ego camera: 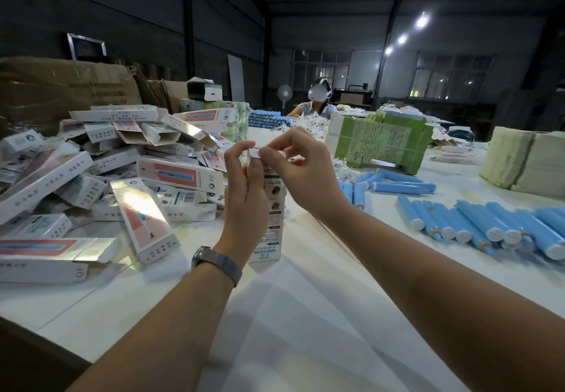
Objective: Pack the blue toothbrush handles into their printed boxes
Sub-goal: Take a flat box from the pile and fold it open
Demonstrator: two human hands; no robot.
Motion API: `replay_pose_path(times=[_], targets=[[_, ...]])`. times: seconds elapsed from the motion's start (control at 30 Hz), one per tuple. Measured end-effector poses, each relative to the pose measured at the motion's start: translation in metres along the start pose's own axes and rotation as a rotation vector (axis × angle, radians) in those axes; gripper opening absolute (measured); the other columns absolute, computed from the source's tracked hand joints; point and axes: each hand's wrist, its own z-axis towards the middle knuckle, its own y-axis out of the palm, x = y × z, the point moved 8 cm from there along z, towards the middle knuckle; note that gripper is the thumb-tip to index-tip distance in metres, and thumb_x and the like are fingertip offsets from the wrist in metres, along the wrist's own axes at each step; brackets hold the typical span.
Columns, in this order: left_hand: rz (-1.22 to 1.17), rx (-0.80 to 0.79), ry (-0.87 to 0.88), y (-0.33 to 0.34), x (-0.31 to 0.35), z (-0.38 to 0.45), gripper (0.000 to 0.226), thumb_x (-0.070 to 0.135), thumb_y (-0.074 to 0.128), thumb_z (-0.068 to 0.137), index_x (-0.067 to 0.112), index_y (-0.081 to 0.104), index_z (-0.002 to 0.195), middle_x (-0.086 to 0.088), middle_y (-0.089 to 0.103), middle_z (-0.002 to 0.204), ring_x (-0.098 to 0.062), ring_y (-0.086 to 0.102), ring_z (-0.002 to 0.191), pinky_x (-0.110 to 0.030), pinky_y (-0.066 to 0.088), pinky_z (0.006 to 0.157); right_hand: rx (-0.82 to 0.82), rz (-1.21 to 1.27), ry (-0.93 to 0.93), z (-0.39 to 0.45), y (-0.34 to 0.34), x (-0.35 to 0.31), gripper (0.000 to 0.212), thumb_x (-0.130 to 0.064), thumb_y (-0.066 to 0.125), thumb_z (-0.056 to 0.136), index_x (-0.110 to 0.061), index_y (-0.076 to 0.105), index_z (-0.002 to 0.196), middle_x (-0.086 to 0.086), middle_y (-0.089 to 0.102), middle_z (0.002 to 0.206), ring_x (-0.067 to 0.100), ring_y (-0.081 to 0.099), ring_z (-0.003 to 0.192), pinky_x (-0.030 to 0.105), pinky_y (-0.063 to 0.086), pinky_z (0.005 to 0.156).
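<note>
Head view: one box being closed, many handles left.
Boxes (pixel 91 177) heap at left; left hand (pixel 244 189) grips the upright box (pixel 270 217), right hand (pixel 302 162) fingers pinch its top flap; loose handles (pixel 489 226) lie on the bench (pixel 305 315) right.

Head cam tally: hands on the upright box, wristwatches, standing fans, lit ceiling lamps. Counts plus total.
Hands pinching the top flap of the upright white printed cardboard box: 2 (left hand, right hand)
Grey band wristwatch: 1
White standing fan: 1
Lit ceiling lamps: 3
Total: 7
</note>
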Motion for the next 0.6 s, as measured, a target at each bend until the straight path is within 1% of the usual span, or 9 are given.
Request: replay_pose_path(times=[0.07,0.17,0.23,0.27,0.3,0.37,0.47,0.5,0.6], targets=[[0.003,-0.004,0.005,0.0,-0.002,0.0,0.017,0.035,0.032,0.107,0.044,0.04,0.118,0.031,0.063,0.094,0.0,0.062,0.077,-0.038,0.055,0.066,-0.012,-0.022,-0.014,-0.001,0.001,-0.002,0.004,-0.012,0.072,0.087,-0.009,0.07,0.088,-0.005,0.058,0.086,0.0,0.052,0.074,0.019,0.046,0.066],[-0.007,-0.01,0.0,0.0,-0.002,-0.001,0.019,0.034,0.033,0.107,0.046,0.041,0.118,0.033,0.062,0.092,-0.001,0.06,0.079,-0.039,0.055,0.069,-0.025,-0.033,-0.034,-0.003,0.002,-0.002,0.006,-0.012,0.071,0.089,-0.011,0.073,0.094,-0.002,0.055,0.086,0.002,0.054,0.077,0.028,0.052,0.069],[-0.025,-0.008,0.019,0.0,0.0,-0.001,0.022,0.025,0.033,0.108,0.041,0.041,0.12,0.035,0.062,0.098,0.007,0.062,0.083,-0.024,0.055,0.068,-0.026,-0.043,-0.044,-0.003,0.002,-0.002,0.006,-0.012,0.071,0.089,-0.011,0.074,0.094,-0.002,0.055,0.086,0.004,0.055,0.078,0.032,0.054,0.07],[-0.038,-0.002,0.012,-0.001,-0.001,-0.001,0.024,0.021,0.032,0.107,0.04,0.041,0.121,0.036,0.061,0.099,0.008,0.062,0.085,-0.021,0.054,0.068,-0.023,-0.05,-0.051,-0.003,0.002,-0.003,0.006,-0.012,0.071,0.089,-0.011,0.073,0.094,-0.003,0.055,0.085,0.003,0.055,0.078,0.03,0.053,0.069],[-0.047,0.008,-0.01,-0.001,-0.004,-0.001,0.027,0.021,0.032,0.106,0.042,0.042,0.12,0.036,0.062,0.097,0.008,0.062,0.084,-0.021,0.054,0.067,-0.018,-0.056,-0.057,-0.003,0.001,-0.003,0.005,-0.012,0.071,0.088,-0.01,0.073,0.093,-0.005,0.055,0.085,0.002,0.055,0.077,0.027,0.052,0.068],[-0.025,0.018,-0.048,-0.001,-0.007,-0.001,0.028,0.027,0.033,0.102,0.047,0.042,0.12,0.037,0.062,0.089,0.006,0.06,0.077,-0.03,0.053,0.065,-0.006,-0.073,-0.069,-0.003,0.001,-0.004,0.004,-0.012,0.071,0.089,-0.01,0.073,0.092,-0.006,0.056,0.085,0.004,0.058,0.079,0.027,0.053,0.07],[0.054,0.014,-0.009,0.0,-0.004,-0.002,0.024,0.033,0.034,0.107,0.036,0.038,0.13,0.039,0.063,0.095,0.009,0.064,0.082,-0.017,0.054,0.066,0.006,-0.115,-0.118,-0.005,0.003,-0.009,0.004,-0.009,0.069,0.089,-0.008,0.072,0.091,-0.003,0.062,0.089,0.008,0.061,0.082,0.027,0.054,0.073],[0.072,0.017,-0.011,0.0,-0.005,-0.002,0.026,0.037,0.034,0.107,0.033,0.037,0.132,0.037,0.065,0.097,0.007,0.066,0.083,-0.017,0.054,0.067,0.009,-0.12,-0.13,-0.005,0.003,-0.01,0.004,-0.007,0.069,0.089,-0.008,0.072,0.09,-0.004,0.063,0.089,0.007,0.061,0.082,0.027,0.054,0.073],[0.137,0.035,-0.04,-0.002,-0.01,0.0,0.038,0.05,0.032,0.103,0.028,0.042,0.132,0.025,0.067,0.093,-0.003,0.068,0.08,-0.028,0.056,0.065,0.013,-0.168,-0.148,-0.002,0.001,-0.012,0.004,-0.007,0.07,0.087,-0.009,0.074,0.087,-0.008,0.063,0.083,0.005,0.061,0.077,0.025,0.053,0.071]])
